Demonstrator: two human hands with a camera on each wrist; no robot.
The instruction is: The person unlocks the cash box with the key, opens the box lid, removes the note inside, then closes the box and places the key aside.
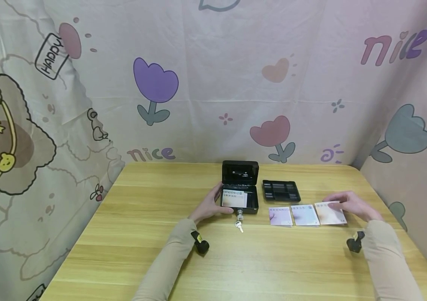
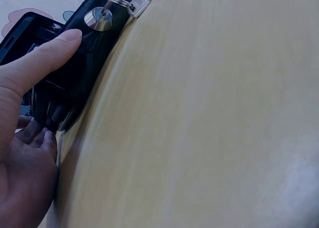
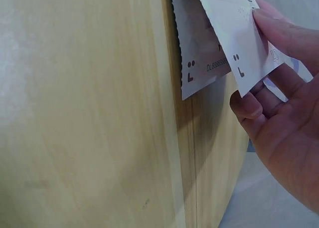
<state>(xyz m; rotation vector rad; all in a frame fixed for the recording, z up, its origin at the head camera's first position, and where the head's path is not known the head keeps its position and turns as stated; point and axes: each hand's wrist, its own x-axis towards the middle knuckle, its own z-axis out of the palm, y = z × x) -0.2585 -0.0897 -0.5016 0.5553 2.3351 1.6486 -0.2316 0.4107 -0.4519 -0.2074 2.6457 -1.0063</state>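
A small black cash box [image 1: 252, 200] stands with its lid raised, several banknotes [image 1: 234, 200] lying inside. My left hand [image 1: 210, 205] holds the box by its left side, the thumb lying along the front rim. From the lock [image 2: 98, 19] on the box's front hangs a ring with a key [image 1: 239, 226]. At the right, my right hand [image 1: 350, 204] pinches a pale brownish banknote [image 3: 239, 33] between thumb and fingers. Beneath that note another banknote [image 3: 192, 63] shows, its lower edge apart from the lifted one. Some of the right fingers are hidden behind the paper.
A black compartment tray [image 1: 281, 200] sits right of the box. In front of it lie purplish banknotes [image 1: 280, 216] and bluish banknotes [image 1: 305, 215], in a row with the brownish ones. The wooden table [image 1: 273, 267] meets a printed cloth [image 1: 198, 125] at the back.
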